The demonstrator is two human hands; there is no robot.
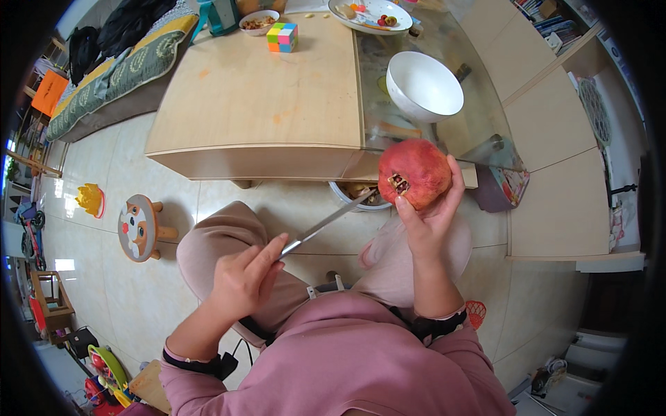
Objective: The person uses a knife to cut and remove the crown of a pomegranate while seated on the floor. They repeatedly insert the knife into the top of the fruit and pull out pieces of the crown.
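A knife (331, 221) is in my left hand (244, 277), whose fingers are closed round its handle. The blade slants up and to the right, and its tip is at the lower left of a red pomegranate (423, 166). Whether the tip touches the skin, I cannot tell. My right hand (433, 220) grips the pomegranate from below and from the right, with the fruit's crown turned toward me. The skin looks whole on the side that shows. Beyond the fruit, a white bowl (424, 87) stands on the glass part of the table; its inside shows nothing in it.
The wooden table (257, 104) is ahead, bearing a colour cube (282, 37), a small bowl (259, 23) of food and a white plate (371, 15) with fruit. Below its edge, a bin (341, 192) holds scraps. A small stool (142, 229) is at left, cabinets (555, 173) at right.
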